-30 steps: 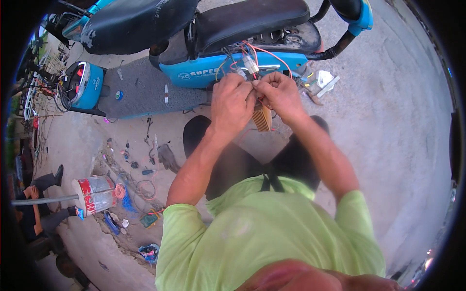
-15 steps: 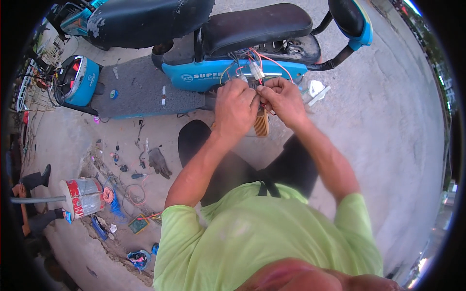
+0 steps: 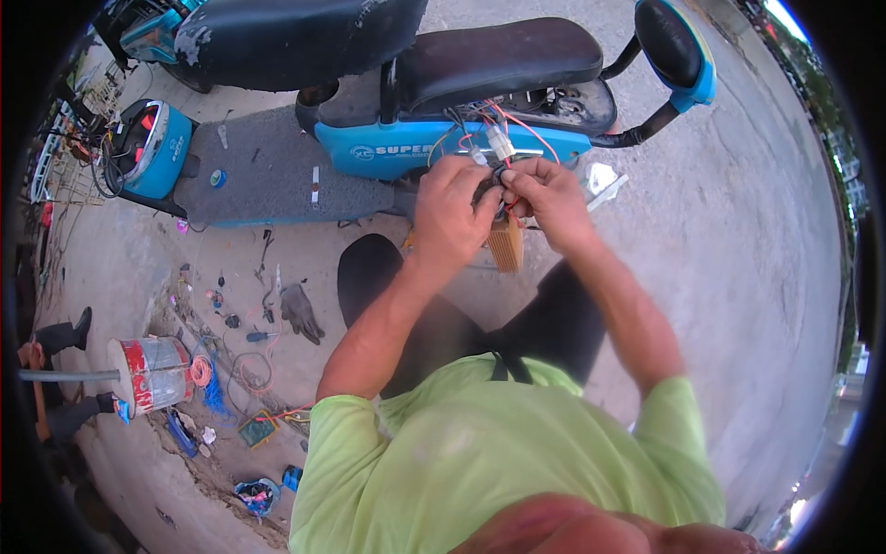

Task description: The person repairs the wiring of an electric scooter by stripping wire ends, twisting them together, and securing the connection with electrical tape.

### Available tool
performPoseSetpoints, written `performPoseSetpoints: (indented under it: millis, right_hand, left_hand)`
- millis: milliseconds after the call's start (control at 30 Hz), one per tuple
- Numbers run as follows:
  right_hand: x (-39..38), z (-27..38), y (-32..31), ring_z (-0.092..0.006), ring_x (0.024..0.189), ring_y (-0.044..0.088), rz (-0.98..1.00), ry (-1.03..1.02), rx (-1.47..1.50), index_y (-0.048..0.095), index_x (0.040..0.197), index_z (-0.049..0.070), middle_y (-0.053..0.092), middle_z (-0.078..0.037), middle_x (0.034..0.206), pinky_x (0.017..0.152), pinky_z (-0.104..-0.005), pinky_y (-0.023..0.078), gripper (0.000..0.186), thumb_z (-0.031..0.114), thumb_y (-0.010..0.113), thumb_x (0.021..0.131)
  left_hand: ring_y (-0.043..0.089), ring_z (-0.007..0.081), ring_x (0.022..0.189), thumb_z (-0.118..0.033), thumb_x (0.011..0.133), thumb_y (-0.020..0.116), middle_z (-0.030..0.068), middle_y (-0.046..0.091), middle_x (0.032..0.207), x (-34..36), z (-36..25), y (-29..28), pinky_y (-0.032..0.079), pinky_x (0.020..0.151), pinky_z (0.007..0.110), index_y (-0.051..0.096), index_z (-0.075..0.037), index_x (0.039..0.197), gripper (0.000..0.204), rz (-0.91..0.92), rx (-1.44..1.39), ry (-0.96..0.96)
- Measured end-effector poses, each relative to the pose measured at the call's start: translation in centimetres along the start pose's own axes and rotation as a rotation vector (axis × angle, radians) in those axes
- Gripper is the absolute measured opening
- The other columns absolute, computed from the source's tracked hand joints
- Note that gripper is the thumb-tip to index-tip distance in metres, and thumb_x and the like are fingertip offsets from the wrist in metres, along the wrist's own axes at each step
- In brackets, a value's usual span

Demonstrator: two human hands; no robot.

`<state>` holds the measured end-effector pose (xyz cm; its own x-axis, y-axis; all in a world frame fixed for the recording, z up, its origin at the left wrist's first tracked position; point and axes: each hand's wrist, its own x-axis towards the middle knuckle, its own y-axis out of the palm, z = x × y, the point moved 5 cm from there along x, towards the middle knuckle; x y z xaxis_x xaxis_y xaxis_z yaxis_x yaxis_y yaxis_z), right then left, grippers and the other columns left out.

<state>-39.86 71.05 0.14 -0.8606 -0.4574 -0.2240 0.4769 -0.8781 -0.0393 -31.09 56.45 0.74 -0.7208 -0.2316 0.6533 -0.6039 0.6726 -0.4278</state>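
Observation:
In front of the blue electric scooter (image 3: 341, 164), both my hands are close together among its loose wires. My left hand (image 3: 445, 210) is closed round a small dark piece (image 3: 485, 189), partly hidden by the fingers; its kind is unclear. With thumb and fingertips, my right hand (image 3: 557, 205) pinches thin wires (image 3: 508, 170) beside it. A white plug connector (image 3: 500, 141) with red wires hangs just above the fingertips, and a smaller clear connector (image 3: 477, 156) is by my left fingers. Below the hands is a tan ribbed box (image 3: 506, 247).
At the left lie a grey glove (image 3: 300, 314), a screwdriver (image 3: 258, 336), a green multimeter (image 3: 258, 428) and cables. A red and white drum (image 3: 157, 374) stands near another person's legs (image 3: 69, 337). A blue-lidded roll (image 3: 218, 178) sits on the footboard.
Both hands have shifted slightly right and down in view, still together. The dark piece in my left hand shows more. The scooter also sits a little lower and further right in view.

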Motion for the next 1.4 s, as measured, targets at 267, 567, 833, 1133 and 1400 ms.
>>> performPoseSetpoints:
  millis: [267, 567, 833, 1133, 1400]
  right_hand:
    - [-0.5, 0.4, 0.6, -0.0065, 0.064, 0.060, 0.085, 0.067, 0.209, 0.069, 0.105, 0.000, 0.071, -0.003, 0.085, 0.057, -0.0207, 0.048, 0.015, 0.014, 0.070, 0.099]
    - [-1.2, 0.1, 0.3, -0.0055, 0.064, 0.058, 0.029, -0.063, 0.086, 0.070, 0.112, 0.001, 0.071, -0.002, 0.087, 0.058, -0.0204, 0.047, 0.016, 0.012, 0.069, 0.100]
    - [-1.0, -1.8, 0.5, -0.0048, 0.070, 0.058, 0.031, 0.049, 0.295, 0.070, 0.113, 0.004, 0.070, 0.000, 0.090, 0.062, -0.0195, 0.047, 0.015, 0.013, 0.069, 0.100]
    - [-1.5, -1.2, 0.7, -0.0059, 0.075, 0.063, 0.034, -0.096, 0.160, 0.069, 0.116, -0.003, 0.073, -0.004, 0.093, 0.068, -0.0240, 0.053, 0.022, 0.012, 0.069, 0.100]
    - [-1.2, -1.7, 0.2, -0.0059, 0.076, 0.064, 0.021, -0.131, 0.140, 0.071, 0.112, -0.003, 0.073, -0.004, 0.093, 0.066, -0.0239, 0.052, 0.019, 0.011, 0.069, 0.099]
  left_hand:
    - [0.069, 0.0230, 0.092, -0.007, 0.088, 0.077, 0.0099, 0.065, 0.104, 0.8, 1.4, 0.0, 0.055, 0.079, 0.034, 0.072, 0.002, 0.102, 0.018, 0.051, -0.303, -0.313]
    - [0.066, 0.0148, 0.086, -0.010, 0.090, 0.076, 0.0071, 0.065, 0.102, 2.0, 1.4, -0.7, 0.053, 0.077, 0.031, 0.072, 0.003, 0.100, 0.016, 0.180, -0.314, -0.531]
    - [0.068, 0.0258, 0.090, -0.007, 0.084, 0.077, 0.0124, 0.065, 0.100, 0.9, 1.1, 0.2, 0.055, 0.078, 0.034, 0.071, 0.003, 0.099, 0.019, 0.161, -0.213, -0.191]
    - [0.067, 0.0216, 0.076, -0.007, 0.080, 0.075, 0.0110, 0.063, 0.094, 1.8, 0.3, -0.3, 0.054, 0.069, 0.033, 0.069, 0.004, 0.087, 0.014, 0.122, -0.173, -0.328]
    - [0.064, 0.0211, 0.079, -0.010, 0.081, 0.079, 0.0106, 0.062, 0.092, 1.9, -0.1, -0.4, 0.053, 0.072, 0.034, 0.070, 0.003, 0.086, 0.016, 0.217, -0.211, -0.314]
